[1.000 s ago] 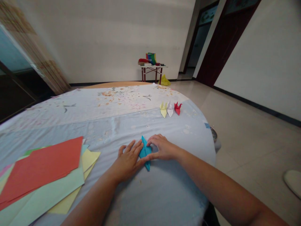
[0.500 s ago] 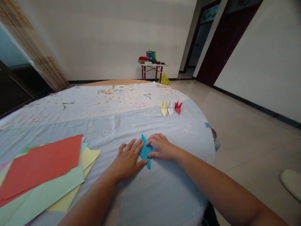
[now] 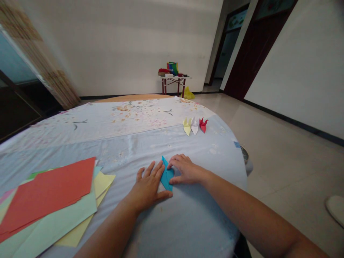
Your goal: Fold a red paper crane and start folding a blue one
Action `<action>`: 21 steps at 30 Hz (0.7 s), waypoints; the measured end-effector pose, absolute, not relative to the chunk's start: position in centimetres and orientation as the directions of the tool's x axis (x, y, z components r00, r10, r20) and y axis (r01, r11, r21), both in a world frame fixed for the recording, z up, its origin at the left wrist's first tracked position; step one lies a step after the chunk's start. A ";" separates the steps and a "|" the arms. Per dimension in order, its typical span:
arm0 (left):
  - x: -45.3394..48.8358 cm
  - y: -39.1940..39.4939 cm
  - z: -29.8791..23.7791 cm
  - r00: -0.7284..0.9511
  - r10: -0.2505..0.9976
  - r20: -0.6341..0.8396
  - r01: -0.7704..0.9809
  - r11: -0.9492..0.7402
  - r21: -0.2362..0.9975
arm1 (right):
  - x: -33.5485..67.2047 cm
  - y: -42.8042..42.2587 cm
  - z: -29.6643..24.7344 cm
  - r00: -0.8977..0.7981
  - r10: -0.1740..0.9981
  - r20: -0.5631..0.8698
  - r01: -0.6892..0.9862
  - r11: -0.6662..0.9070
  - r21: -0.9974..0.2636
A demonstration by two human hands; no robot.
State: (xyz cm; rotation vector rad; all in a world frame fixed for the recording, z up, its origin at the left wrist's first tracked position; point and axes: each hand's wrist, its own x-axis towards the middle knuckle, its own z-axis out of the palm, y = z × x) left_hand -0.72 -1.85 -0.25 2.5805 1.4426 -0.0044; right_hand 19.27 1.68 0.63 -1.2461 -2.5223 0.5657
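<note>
A small folded piece of blue paper (image 3: 167, 174) lies on the pale blue tablecloth (image 3: 129, 143) near the table's front right. My left hand (image 3: 148, 186) lies flat on the cloth with its fingers stretched out, its fingertips and thumb resting against the blue paper's left side. My right hand (image 3: 185, 169) has its fingers curled and pressed down on the paper's right edge. Both forearms reach in from the bottom of the view.
A fan of coloured sheets, with a red-orange sheet (image 3: 45, 193) on top, lies at the front left. Three small folded paper figures, yellow (image 3: 186, 126), white (image 3: 194, 125) and red (image 3: 202, 124), stand at the far right. The table's edge drops to a tiled floor on the right.
My left hand has slid a little back toward me and its thumb now covers the paper's lower tip. The right hand stays pressed on the blue paper.
</note>
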 end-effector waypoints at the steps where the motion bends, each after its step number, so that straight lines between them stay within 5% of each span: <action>1: -0.7 -1.9 -0.1 0.531 0.842 -0.100 0.843 -0.512 0.163 | 19.2 2.1 0.8 -0.597 0.800 0.062 0.689 0.550 -0.471; 8: -0.7 -1.7 0.4 0.524 0.845 -0.110 0.845 -0.499 0.192 | 16.9 5.1 -0.1 -0.389 0.917 0.089 0.673 0.348 -0.653; 21: -0.1 -2.7 1.9 0.525 0.848 -0.068 0.843 -0.507 0.179 | 15.9 6.0 -0.8 -0.321 0.927 0.196 0.744 0.375 -0.553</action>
